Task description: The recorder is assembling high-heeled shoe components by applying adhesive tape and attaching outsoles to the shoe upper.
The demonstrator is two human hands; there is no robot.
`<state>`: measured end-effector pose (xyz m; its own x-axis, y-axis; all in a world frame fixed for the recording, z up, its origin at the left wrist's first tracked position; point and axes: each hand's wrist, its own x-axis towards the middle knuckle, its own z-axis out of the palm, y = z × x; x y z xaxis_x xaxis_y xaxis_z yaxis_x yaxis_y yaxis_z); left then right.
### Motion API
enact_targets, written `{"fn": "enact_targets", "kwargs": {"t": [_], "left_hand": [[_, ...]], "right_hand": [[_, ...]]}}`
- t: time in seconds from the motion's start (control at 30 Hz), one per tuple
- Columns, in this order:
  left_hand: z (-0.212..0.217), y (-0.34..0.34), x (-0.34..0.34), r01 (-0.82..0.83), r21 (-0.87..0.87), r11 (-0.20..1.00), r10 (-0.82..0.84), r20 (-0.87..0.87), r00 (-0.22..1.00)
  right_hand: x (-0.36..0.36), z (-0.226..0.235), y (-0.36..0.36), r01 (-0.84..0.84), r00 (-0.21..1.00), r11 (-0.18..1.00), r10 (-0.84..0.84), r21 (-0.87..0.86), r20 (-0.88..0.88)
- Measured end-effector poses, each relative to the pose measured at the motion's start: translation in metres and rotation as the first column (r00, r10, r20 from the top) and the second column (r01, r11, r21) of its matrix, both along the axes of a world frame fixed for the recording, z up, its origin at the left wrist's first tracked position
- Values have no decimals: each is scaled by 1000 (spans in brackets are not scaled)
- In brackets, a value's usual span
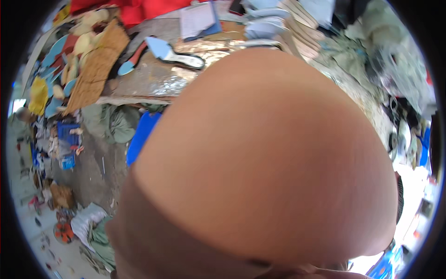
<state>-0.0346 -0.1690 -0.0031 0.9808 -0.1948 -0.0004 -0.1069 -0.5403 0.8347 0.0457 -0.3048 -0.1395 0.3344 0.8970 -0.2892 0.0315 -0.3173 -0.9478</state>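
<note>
Bare skin of my own arm or hand [265,149] fills the middle of the head view, very close and blurred. A brown sleeve [167,237] covers its lower left part. Which arm it is I cannot tell, and no fingers show. Beyond it, on a worn workbench [148,81], lies a light blue and white shoe sole piece [174,55] with a dark rim. Beside that is a narrower red and blue insole-like piece [133,59]. Stacked light blue insoles [265,25] and beige insoles [304,28] stand at the back, partly hidden.
A cardboard piece [97,67] leans by a heap of coloured sole pieces [58,58]. Papers on a blue folder [199,21] lie at the back, near red cloth [139,11]. Below the bench edge is a blue plastic object [143,135]. An orange fan [63,232] stands lower left.
</note>
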Motion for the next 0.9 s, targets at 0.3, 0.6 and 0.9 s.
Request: {"fn": "enact_targets", "kwargs": {"t": [0.3,0.6,0.9], "left_hand": [[-28,-82,52,343,-94,935,-332,112,937],[-36,-55,-8,130,-35,991,-130,11,992],[0,-16,-29,26,114,993,-29,25,999]], "right_hand": [[19,-15,4,58,998,993,-56,101,-18],[11,-9,-11,87,996,996,-86,32,-23],[10,-17,8,59,995,997,-55,44,-89]]}}
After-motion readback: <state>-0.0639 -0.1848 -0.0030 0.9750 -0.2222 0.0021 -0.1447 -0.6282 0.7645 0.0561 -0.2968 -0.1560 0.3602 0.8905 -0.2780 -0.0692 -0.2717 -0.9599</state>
